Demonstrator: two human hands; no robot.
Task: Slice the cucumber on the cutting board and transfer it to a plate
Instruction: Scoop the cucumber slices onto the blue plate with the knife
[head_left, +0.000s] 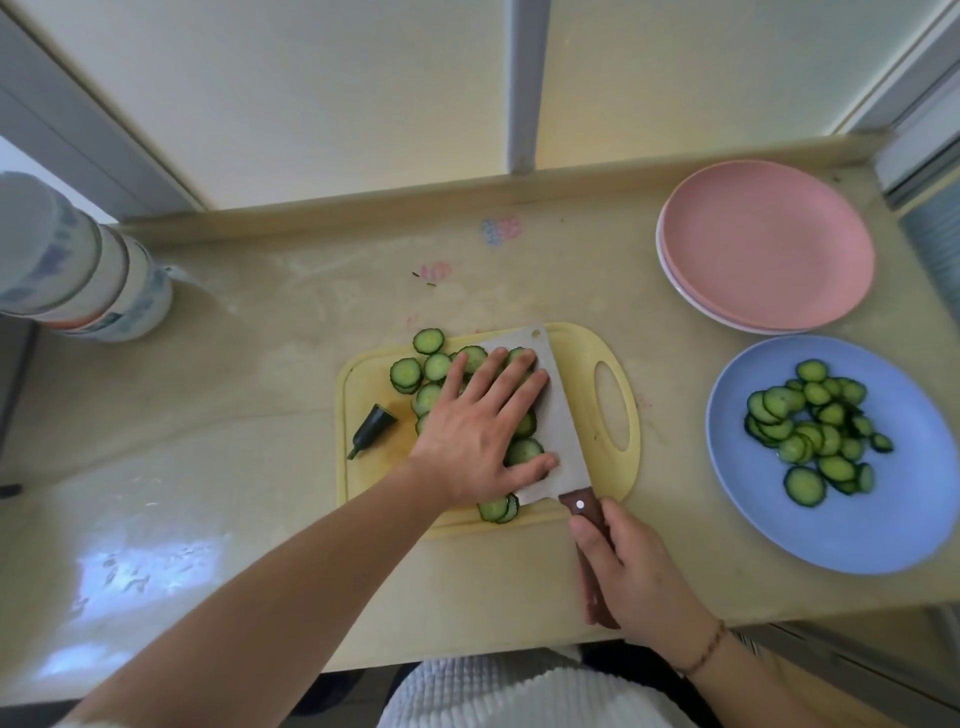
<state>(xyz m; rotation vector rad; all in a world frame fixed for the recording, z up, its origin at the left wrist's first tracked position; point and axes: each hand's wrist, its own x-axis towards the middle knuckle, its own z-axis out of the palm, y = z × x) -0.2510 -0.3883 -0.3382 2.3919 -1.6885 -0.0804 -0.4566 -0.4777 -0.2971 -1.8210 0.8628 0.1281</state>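
Beige stone countertop (260, 364) under a frosted window carries your pale yellow plastic cutting board (618, 415). On it, thin dark-rimmed green cucumber slices (423, 371) lie heaped, some resting on the flat steel cleaver blade (563, 421). Your left hand (478, 436) lies flat with fingers straight, pressing slices against the blade; your right hand (634, 577) grasps the brown wooden handle (584, 512). Lift unevenly and, I judge, the wet rounds may slide off the smooth steel onto the counter. At 3 o'clock the blue round plate (857, 525) already holds a pile. A dark stem end (371, 428) sits at 9 o'clock; stacked pink plates (769, 244) at 1 o'clock.
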